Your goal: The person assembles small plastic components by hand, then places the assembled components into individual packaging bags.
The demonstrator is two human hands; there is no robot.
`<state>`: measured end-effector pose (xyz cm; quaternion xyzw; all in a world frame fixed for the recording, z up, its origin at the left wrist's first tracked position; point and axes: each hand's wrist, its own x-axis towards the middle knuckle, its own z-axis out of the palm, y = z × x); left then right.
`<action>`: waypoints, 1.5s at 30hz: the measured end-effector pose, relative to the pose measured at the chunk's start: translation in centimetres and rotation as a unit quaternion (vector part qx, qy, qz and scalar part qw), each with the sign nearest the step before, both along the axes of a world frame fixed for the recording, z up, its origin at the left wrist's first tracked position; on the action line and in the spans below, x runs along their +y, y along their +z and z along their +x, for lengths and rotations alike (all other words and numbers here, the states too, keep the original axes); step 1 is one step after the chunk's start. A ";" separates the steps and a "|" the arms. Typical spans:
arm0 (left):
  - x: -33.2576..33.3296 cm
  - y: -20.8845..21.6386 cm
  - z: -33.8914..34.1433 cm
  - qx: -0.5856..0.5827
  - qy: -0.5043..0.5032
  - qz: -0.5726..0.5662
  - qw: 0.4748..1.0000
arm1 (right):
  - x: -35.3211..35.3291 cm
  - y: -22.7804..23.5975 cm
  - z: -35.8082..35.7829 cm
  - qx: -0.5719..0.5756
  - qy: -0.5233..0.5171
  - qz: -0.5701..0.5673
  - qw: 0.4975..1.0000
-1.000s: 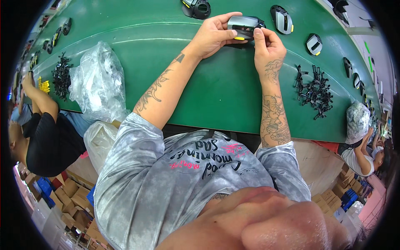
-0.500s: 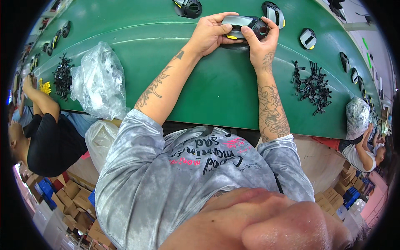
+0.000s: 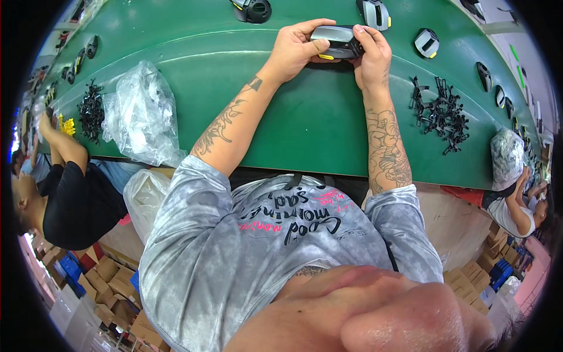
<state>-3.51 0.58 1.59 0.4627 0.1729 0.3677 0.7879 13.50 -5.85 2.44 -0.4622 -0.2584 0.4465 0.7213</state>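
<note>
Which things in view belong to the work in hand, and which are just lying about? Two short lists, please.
Belonging, by the look of it:
grey shell, held in left hand and right hand
similar shells on the green table (probably)
loose black parts, right (probably)

Apparently just lying about:
clear plastic bag, left
cardboard boxes, lower left

one held shell (image 3: 332, 39), two black heaps (image 3: 91, 112) (image 3: 435, 119)

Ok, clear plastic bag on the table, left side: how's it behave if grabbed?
Clear plastic bag: probably floppy, since the film is crumpled and creased all over. Likely slides if pushed: the green table looks smooth and shiny. Weight uncertain; I can't make out what's inside.
</note>
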 end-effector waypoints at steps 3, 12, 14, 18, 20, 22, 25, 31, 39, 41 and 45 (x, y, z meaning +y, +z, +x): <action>0.8 1.0 -0.1 -0.002 -0.014 0.015 1.000 | 0.0 -0.4 0.5 -0.029 0.012 0.008 0.999; 13.3 -0.6 -16.0 0.000 0.463 0.058 0.884 | -0.3 1.7 1.9 -0.163 -0.041 -0.006 0.986; 13.6 -0.5 -15.7 0.059 0.507 0.092 0.855 | -0.4 1.4 3.0 -0.165 -0.059 -0.002 0.985; 13.8 -0.7 -16.8 0.326 0.580 0.236 0.708 | -0.4 1.7 3.9 -0.157 -0.092 0.020 0.983; 14.5 0.4 -19.1 0.604 0.447 0.259 0.607 | -0.7 2.2 4.6 -0.154 -0.109 0.034 0.981; 13.9 -0.9 -17.3 0.615 0.506 0.268 0.542 | -0.9 2.3 5.3 -0.161 -0.119 0.036 0.979; 11.8 -1.4 -12.7 0.584 0.581 0.367 0.433 | -2.3 3.7 6.7 -0.203 -0.164 0.048 0.964; 6.6 -0.2 -3.8 0.644 0.352 0.429 0.526 | -6.1 6.2 11.6 -0.330 -0.378 0.118 0.857; 8.5 -0.9 -4.4 0.585 0.309 0.439 0.608 | -8.2 7.3 13.1 -0.515 -0.319 -0.129 0.785; 9.7 -1.5 -4.2 0.581 0.340 0.401 0.621 | -9.0 7.2 13.0 -0.581 -0.127 -0.333 0.732; 11.5 -1.9 -4.4 0.659 0.328 0.354 0.577 | -9.2 4.0 14.9 -0.602 0.019 -0.459 0.653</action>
